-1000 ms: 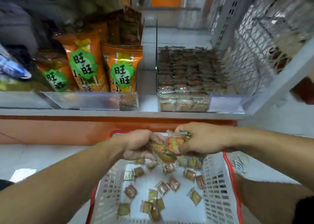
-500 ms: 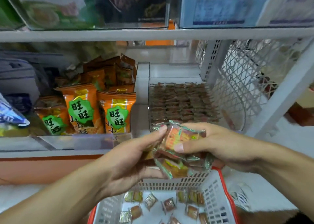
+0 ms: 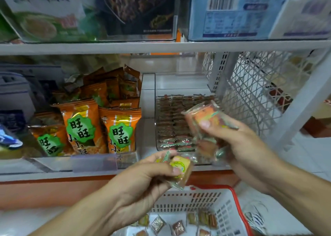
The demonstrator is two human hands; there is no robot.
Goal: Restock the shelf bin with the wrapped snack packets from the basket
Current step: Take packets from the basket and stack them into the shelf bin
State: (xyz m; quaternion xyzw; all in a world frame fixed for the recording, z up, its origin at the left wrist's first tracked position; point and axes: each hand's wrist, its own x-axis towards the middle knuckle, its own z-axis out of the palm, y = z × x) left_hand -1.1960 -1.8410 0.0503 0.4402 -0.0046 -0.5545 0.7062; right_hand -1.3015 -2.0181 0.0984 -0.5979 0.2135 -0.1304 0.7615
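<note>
My right hand (image 3: pixel 238 146) grips a bunch of clear-wrapped snack packets (image 3: pixel 206 117), lifted in front of the clear shelf bin (image 3: pixel 162 124). Rows of the same small packets fill that bin. Lower and to the left, my left hand (image 3: pixel 143 178) pinches one yellow-orange wrapped packet (image 3: pixel 179 169) between thumb and fingers, in front of the shelf edge. Below both hands stands the white basket with a red rim (image 3: pixel 231 196), with several loose packets (image 3: pixel 177 226) on its floor.
Orange snack bags (image 3: pixel 118 130) stand in the compartment left of the bin, behind a clear front lip. A white wire mesh panel (image 3: pixel 250 96) closes the shelf's right side. An upper shelf (image 3: pixel 161 47) carries boxed goods overhead.
Both hands rose from the basket with the packets, then parted. My right hand carried its bunch up and right toward the bin. My left hand kept one packet, lower and to the left.
</note>
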